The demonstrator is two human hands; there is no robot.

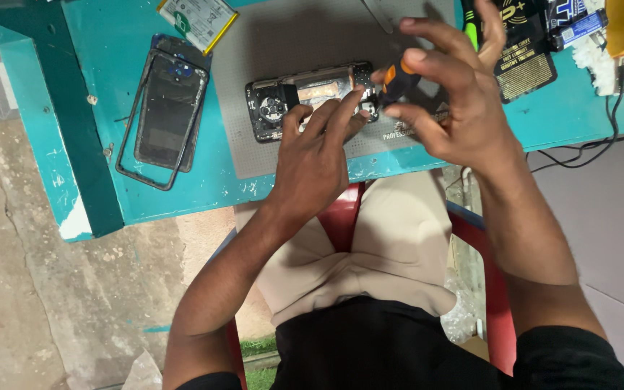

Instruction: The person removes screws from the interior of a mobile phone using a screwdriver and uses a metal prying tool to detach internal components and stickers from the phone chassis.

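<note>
Screwdriver [399, 81] pinched in right hand [456, 108]; left hand [312, 155], holding nothing, pins phone [312, 97]. Tip hidden, probably at screw; slip could gouge board.

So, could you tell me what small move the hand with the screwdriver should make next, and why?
Probably lower the screwdriver tip onto a screw at the right end of the phone. The right hand grips the orange-and-black handle just above that end, and the left hand steadies the opened phone on the grey mat. The tip itself is hidden, so I can't confirm it is seated.
</note>
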